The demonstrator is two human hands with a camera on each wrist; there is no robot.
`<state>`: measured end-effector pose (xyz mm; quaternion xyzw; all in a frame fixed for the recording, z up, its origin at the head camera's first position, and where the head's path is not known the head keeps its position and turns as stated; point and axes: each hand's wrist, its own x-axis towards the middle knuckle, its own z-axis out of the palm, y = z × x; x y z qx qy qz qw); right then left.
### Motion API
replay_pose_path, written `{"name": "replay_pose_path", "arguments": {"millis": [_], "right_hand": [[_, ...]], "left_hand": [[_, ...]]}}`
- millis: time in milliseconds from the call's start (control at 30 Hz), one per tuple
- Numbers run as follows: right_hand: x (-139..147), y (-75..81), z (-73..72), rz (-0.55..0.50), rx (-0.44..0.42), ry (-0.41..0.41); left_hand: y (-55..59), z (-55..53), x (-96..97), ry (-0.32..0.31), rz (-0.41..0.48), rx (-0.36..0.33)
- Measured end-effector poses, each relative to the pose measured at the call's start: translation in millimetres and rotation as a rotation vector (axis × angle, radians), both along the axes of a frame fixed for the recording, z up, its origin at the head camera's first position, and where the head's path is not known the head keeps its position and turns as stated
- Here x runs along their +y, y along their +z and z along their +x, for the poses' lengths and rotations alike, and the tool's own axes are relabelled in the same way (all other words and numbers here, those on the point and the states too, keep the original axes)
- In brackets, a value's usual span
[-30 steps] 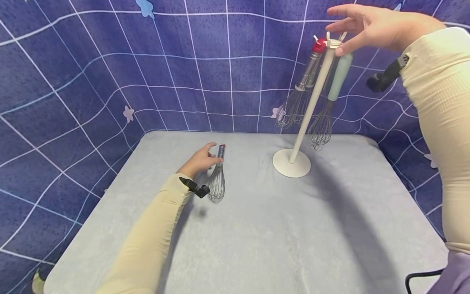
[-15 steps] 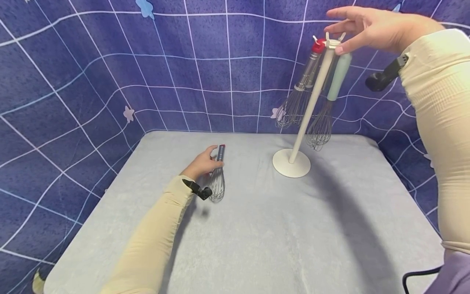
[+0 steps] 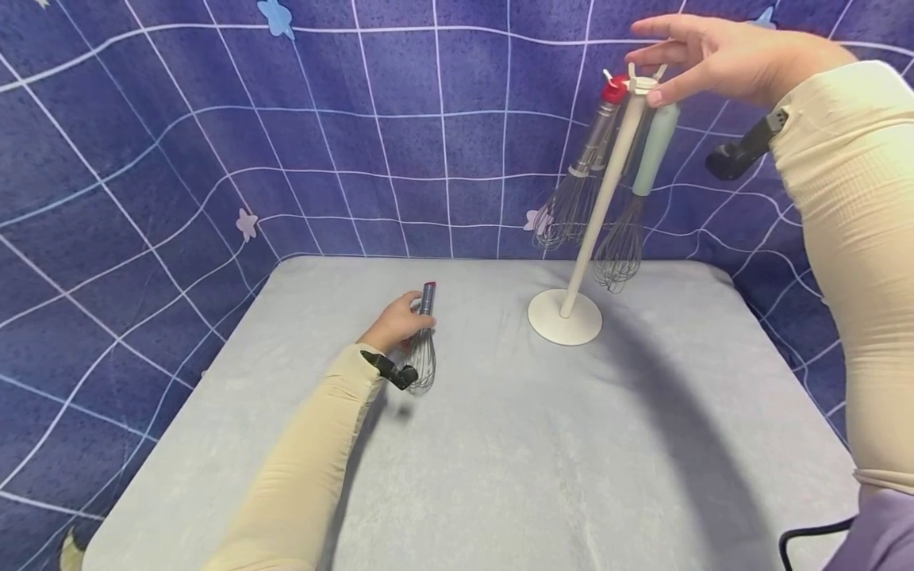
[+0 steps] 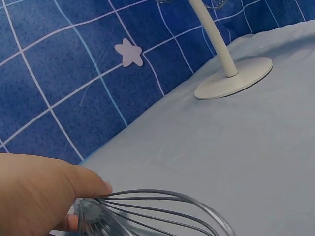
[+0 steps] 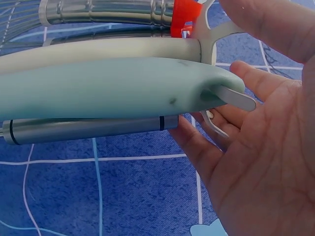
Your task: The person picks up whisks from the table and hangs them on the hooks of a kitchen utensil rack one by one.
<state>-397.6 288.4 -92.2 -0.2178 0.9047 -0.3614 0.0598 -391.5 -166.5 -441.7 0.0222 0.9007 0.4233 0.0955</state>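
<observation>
A wire whisk [image 3: 423, 357] with a silver handle and red end lies on the table. My left hand [image 3: 393, 323] pinches it near the neck, between thumb and fingers. In the left wrist view the thumb [image 4: 91, 182] presses where the wires begin. My right hand [image 3: 739, 62] is at the top of a cream whisk stand [image 3: 607, 190], fingers loosely spread around the hooks and thumb close to the stand's top. From the stand hang a mint-handled whisk [image 3: 654, 151], a red-ended metal whisk [image 3: 597, 135] and, in the right wrist view, a silver handle [image 5: 93, 130] with black bands.
The stand's round base [image 3: 566, 325] rests on the grey-covered table [image 3: 485, 444]. A blue curtain with white grid lines [image 3: 400, 135] rises behind and to the left. A black cable [image 3: 814, 529] lies at the lower right.
My left hand has moved slightly right and its fingers have closed around the whisk's neck. The right hand stays nearly still at the stand's top.
</observation>
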Motion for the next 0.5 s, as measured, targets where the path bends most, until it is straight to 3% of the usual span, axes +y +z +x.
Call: {"name": "replay_pose_path", "arguments": {"millis": [200,433,500], "right_hand": [[-0.2,1.7,2.8,0.056,0.009,-0.036],[1.0,0.1,1.5,-0.015,0.002,-0.003],[1.1,-0.8,1.0,-0.007,0.005,-0.004]], "left_hand": [[2.3,1.6,3.4,0.039,0.014,-0.001],[3.1,-1.8,1.4,0.047,0.1,-0.045],[3.3,-3.7,0.2,0.049,0.09,-0.028]]}}
